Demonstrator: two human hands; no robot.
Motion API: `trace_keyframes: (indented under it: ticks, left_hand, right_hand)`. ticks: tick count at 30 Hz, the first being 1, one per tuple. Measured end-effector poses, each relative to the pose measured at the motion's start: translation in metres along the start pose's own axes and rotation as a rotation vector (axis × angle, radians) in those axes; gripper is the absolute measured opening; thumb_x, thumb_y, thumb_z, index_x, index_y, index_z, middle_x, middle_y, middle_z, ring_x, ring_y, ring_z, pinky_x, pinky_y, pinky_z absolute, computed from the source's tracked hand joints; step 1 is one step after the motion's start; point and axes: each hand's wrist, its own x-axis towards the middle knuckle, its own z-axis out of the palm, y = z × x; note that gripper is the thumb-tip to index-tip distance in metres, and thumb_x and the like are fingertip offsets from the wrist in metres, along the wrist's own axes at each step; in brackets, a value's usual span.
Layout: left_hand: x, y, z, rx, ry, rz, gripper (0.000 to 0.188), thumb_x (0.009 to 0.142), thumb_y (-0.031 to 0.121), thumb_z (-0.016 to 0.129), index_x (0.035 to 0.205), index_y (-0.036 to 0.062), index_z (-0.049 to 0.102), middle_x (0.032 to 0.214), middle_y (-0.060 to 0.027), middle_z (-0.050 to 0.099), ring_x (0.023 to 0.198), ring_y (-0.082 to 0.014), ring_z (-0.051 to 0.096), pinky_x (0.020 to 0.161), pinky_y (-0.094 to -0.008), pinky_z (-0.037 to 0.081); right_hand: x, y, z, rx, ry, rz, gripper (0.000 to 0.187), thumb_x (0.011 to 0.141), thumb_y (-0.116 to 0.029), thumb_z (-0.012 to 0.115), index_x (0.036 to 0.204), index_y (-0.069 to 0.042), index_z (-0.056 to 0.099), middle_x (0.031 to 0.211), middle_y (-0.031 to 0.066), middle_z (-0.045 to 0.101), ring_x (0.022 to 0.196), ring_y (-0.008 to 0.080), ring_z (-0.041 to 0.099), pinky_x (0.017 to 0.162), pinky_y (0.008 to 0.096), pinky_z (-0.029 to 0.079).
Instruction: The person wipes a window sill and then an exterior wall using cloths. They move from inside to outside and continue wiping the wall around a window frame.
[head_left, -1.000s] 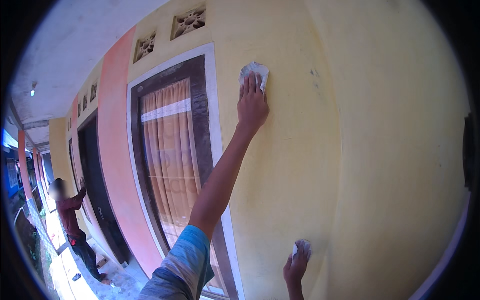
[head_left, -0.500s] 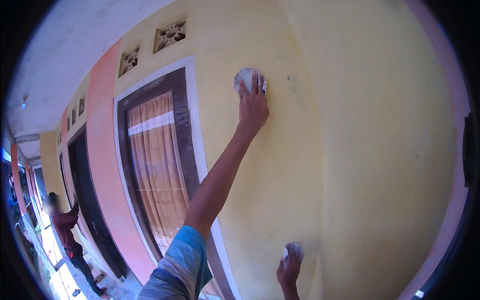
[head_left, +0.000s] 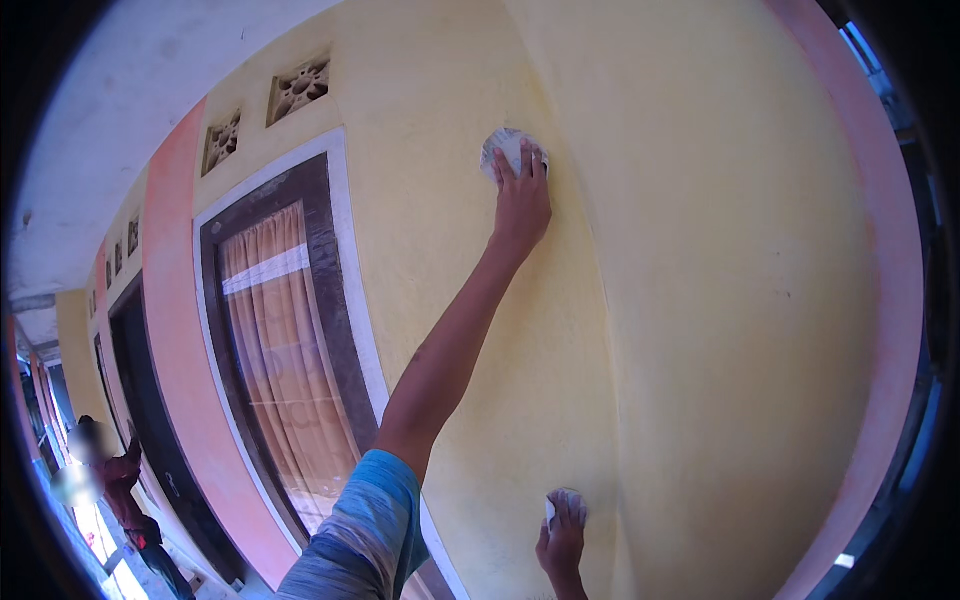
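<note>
My left arm reaches up across the yellow wall, its blue-grey sleeve at the lower edge. High on that wall, my left hand presses a crumpled whitish sheet flat with spread fingers. Whether the sheet is cloth or paper, I cannot tell. Much lower, near the wall's inner corner, my right hand is closed around a smaller crumpled whitish piece held against the wall. Its fingers bend over this piece and hide part of it.
To the left is a dark-framed window with an orange curtain and white surround. Patterned vent blocks sit above it. Beyond a pink pillar and dark doorway, another person stands facing the wall.
My left hand has slid rightward with the sheet, over the spot where dark smudges showed. The view has turned right. My right hand stays low by the corner, still with its piece.
</note>
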Motion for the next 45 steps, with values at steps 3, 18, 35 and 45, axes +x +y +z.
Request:
trace_keyframes:
  ticks: [3,18,35,45]
  left_hand:
    - [0.001,0.005,0.004,0.067,0.028,0.048,0.063,0.088,0.002,0.051,0.149,-0.0055,0.035,0.159,-0.0224,0.029,0.139,-0.0627,0.024,0.117,-0.0614,0.027]
    - [-0.002,0.016,0.002,0.078,0.043,0.090,0.050,0.103,0.022,0.043,0.149,0.0014,0.041,0.157,-0.0232,0.032,0.142,-0.0547,0.029,0.115,-0.0591,0.031]
    - [-0.054,0.030,0.001,0.020,0.019,0.191,0.055,0.099,0.018,0.049,0.151,0.0040,0.039,0.160,-0.0195,0.028,0.144,-0.0556,0.022,0.118,-0.0594,0.026]
    - [0.002,-0.002,-0.004,-0.004,0.015,0.021,0.052,0.099,0.015,0.046,0.149,0.0043,0.042,0.161,-0.0183,0.027,0.143,-0.0562,0.023,0.119,-0.0584,0.025]
  right_hand:
    - [0.002,-0.001,-0.002,0.031,-0.009,-0.002,0.050,0.086,-0.005,0.061,0.136,-0.004,0.056,0.146,0.0118,0.051,0.138,0.0436,0.041,0.116,0.0581,0.029]
    - [0.004,0.006,0.000,-0.009,0.006,-0.044,0.050,0.086,-0.009,0.064,0.135,-0.008,0.058,0.144,0.0093,0.054,0.138,0.0370,0.045,0.114,0.0545,0.032]
    - [0.007,0.005,-0.007,-0.028,0.024,-0.077,0.049,0.086,-0.007,0.063,0.136,-0.008,0.058,0.146,0.0095,0.053,0.136,0.0369,0.046,0.113,0.0543,0.034]
    - [0.005,0.008,-0.002,-0.056,-0.006,-0.074,0.051,0.086,-0.007,0.063,0.136,-0.008,0.057,0.145,0.0083,0.053,0.136,0.0365,0.047,0.113,0.0537,0.034]
